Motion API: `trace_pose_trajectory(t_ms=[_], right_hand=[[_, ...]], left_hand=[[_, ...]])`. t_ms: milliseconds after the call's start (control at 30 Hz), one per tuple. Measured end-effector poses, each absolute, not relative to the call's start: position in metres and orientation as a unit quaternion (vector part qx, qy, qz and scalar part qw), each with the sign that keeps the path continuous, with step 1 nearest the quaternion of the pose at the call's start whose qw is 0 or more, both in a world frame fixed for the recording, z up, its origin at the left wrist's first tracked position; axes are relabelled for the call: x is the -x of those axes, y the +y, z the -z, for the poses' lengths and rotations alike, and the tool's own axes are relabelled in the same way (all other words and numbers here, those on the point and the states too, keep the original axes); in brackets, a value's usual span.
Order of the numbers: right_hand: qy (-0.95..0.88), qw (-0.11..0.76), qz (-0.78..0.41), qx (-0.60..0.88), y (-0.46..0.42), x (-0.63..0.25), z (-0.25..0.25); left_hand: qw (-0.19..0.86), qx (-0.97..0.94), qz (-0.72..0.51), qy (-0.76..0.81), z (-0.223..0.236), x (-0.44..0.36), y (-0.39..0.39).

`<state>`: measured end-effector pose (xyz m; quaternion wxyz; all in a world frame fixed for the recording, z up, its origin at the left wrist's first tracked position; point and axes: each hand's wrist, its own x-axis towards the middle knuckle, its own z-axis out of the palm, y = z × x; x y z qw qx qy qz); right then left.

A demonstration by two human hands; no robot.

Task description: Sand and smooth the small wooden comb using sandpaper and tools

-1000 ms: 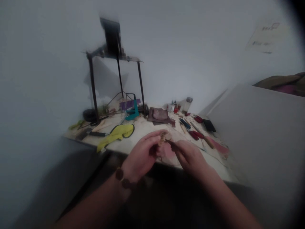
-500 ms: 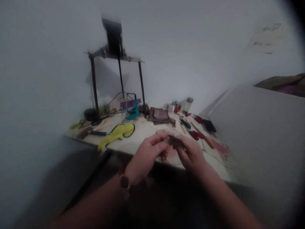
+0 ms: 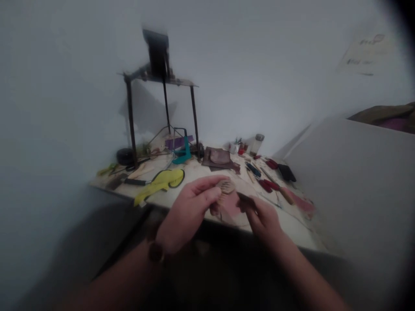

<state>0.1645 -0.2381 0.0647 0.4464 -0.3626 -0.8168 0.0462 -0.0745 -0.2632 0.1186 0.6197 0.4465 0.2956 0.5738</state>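
Note:
Between its thumb and fingers, my left hand (image 3: pixel 197 198) pinches a small tan disc-shaped piece (image 3: pixel 227 186) with several dark lines across its face. My right hand (image 3: pixel 264 216) is closed on a thin dark brown flat piece (image 3: pixel 247 198); blur hides its exact kind. A short gap separates the flat piece from the disc-shaped piece. Both hands are above the table's front edge, over a round pale mat with a pink patch (image 3: pixel 231 206). A watch (image 3: pixel 156 250) is on my left wrist.
A dark metal stand (image 3: pixel 130 116) rises at the table's back left. Near it lie a teal-handled saw (image 3: pixel 184 153) and a yellow cloth-like item (image 3: pixel 168 179). Brown leather-like sheets (image 3: pixel 218 157) lie centrally. Red-handled pliers (image 3: pixel 267 185), a black item (image 3: pixel 286 172) and a jar (image 3: pixel 257 144) are right.
My hands have moved apart. The dark flat piece has come away from the tan disc-shaped piece, whose lined face now shows. My left hand has shifted slightly left.

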Motion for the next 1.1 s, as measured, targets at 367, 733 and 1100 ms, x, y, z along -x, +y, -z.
trace_pose_trajectory(t_ms=[367, 733, 1100], right_hand=[[-0.837, 0.466, -0.031, 0.286, -0.24, -0.154, -0.106], [-0.841, 0.416, -0.035, 0.345, -0.236, -0.166, -0.074], [-0.663, 0.647, -0.149, 0.345, -0.256, -0.144, -0.089]], left_hand=[[0.59, -0.516, -0.521, 0.337, -0.114, 0.059, -0.265], [0.635, -0.429, -0.586, 0.262, -0.126, 0.073, -0.266], [0.719, -0.403, -0.516, 0.232, -0.116, 0.054, -0.265]])
